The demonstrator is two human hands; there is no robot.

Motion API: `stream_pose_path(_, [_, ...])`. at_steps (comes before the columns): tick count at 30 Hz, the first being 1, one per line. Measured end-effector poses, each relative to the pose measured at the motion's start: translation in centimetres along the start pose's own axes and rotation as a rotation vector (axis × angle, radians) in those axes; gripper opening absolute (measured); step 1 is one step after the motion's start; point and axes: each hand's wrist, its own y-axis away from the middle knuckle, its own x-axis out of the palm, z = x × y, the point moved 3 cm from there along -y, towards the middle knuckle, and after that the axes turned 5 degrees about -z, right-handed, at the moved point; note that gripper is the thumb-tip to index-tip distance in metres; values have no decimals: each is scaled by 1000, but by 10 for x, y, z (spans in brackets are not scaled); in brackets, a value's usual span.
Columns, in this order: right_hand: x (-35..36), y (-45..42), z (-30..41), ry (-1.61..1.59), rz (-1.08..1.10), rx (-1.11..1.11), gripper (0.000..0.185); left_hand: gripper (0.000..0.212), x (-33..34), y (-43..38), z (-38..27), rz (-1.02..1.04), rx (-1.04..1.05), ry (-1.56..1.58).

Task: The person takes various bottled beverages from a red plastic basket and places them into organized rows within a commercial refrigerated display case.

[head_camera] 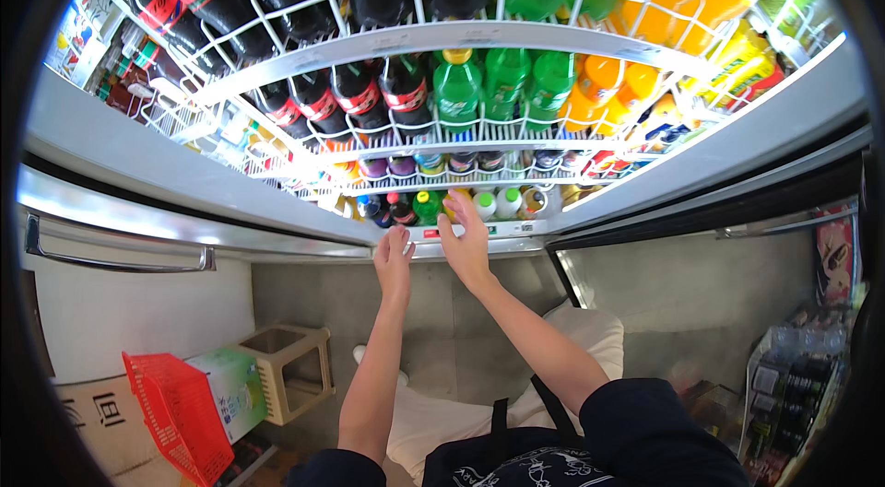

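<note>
An upright drinks cooler with white wire shelves (456,38) fills the upper view. My right hand (464,233) reaches to the bottom shelf, its fingers in front of an orange-yellow bottle that they partly hide; whether they touch it I cannot tell. Beside it on the left stand a green bottle with a yellow cap (426,208) and a dark bottle with a red cap (401,209). White bottles with green caps (509,202) stand on the right. My left hand (394,259) is held near the cooler's bottom edge, fingers apart and holding nothing.
Cola bottles (404,94), green soda bottles (458,89) and orange soda bottles (594,86) line the shelves above. A glass door (691,266) stands at right. At lower left are a red plastic basket (176,411), a carton (231,390) and a beige plastic stool (294,362).
</note>
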Motion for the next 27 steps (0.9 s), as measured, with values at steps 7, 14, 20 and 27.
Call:
stream_pose_path(7, [-63,2,52,180,-215,-159,41,45,12,5,-31,319,-81,31])
stream_pose_path(14, [-95,54,194,340,-455,-228,52,47,-1,35,-111,772,-103,-83])
stream_pose_path(20, [-193,138,405,805,-972,-616,55,42,-13,84,-176,1034,-125,-119])
stream_pose_path(27, [-329,314,502,1438,-1596,407,83,43,-14,172,-184,1164,-314,-221])
